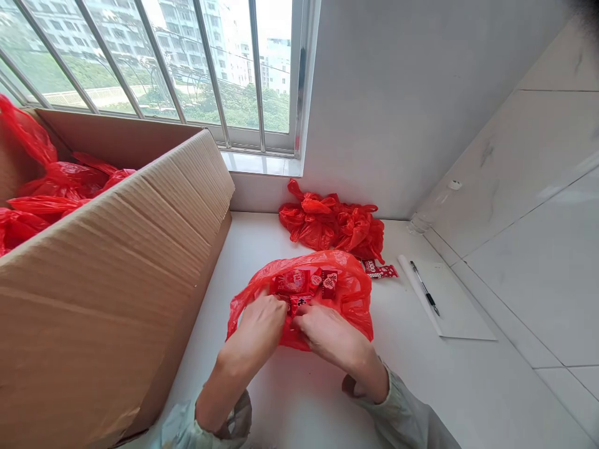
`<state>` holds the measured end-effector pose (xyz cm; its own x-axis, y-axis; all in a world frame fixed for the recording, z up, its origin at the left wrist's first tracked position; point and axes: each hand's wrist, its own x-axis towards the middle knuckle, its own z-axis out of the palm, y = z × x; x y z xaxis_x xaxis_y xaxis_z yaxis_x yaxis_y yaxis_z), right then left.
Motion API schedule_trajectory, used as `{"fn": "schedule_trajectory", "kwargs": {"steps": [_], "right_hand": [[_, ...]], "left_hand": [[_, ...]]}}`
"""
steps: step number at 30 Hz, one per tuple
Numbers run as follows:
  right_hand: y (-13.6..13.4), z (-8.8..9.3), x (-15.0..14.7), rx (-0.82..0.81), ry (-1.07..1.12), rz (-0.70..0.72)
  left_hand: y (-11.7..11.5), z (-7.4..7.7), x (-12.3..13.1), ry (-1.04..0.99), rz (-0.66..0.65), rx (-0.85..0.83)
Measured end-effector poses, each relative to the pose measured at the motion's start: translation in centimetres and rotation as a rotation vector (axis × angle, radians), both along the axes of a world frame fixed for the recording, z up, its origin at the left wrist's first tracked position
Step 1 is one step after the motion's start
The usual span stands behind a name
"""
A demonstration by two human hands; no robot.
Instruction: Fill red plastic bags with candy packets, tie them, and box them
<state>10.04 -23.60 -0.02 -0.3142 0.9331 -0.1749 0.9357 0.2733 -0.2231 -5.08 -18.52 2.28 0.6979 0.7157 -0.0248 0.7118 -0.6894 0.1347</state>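
Observation:
A red plastic bag (356,302) lies wide open on the white table, with several small red packets (294,282) inside. Both hands reach into it. My left hand (264,321) is bent down at the bag's left part, its fingertips hidden among the packets. My right hand (327,330) comes in from the right, fingers bent inward beside a packet with dark lettering (301,302). What the fingers hold, if anything, cannot be made out. A dark red square packet (329,284) rests just beyond my right hand.
A large cardboard box (116,287) holding red bags (65,181) fills the left side. Knotted red bags (334,218) sit by the wall, near loose red packets (381,270). A pen (425,288) lies on white paper (456,312) at the right, before a clear container (420,223).

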Motion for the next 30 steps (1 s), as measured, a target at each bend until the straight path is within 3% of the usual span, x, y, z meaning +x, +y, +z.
{"fn": "schedule_trajectory", "kwargs": {"steps": [3,7,11,17,23,30], "right_hand": [[0.0,0.7,0.6,-0.033,-0.017,-0.067],[0.8,0.6,0.7,0.052,-0.02,-0.131],[2.5,-1.1,-0.7,0.193,0.044,-0.163],[3.7,-4.2,-2.7,0.192,0.06,-0.201],[3.5,-4.1,-2.4,0.199,0.095,-0.193],[4.1,-3.6,0.1,0.197,0.579,-0.421]], "left_hand": [[0.6,0.6,-0.9,0.217,0.036,-0.016],[0.8,1.3,-1.2,0.155,0.089,-0.037],[0.8,0.8,-1.2,0.118,0.067,-0.009],[1.0,-0.1,-1.7,0.116,-0.006,0.024],[1.1,-0.5,-1.8,0.141,0.032,0.005],[1.3,-0.4,-2.6,0.09,0.001,-0.047]]}}
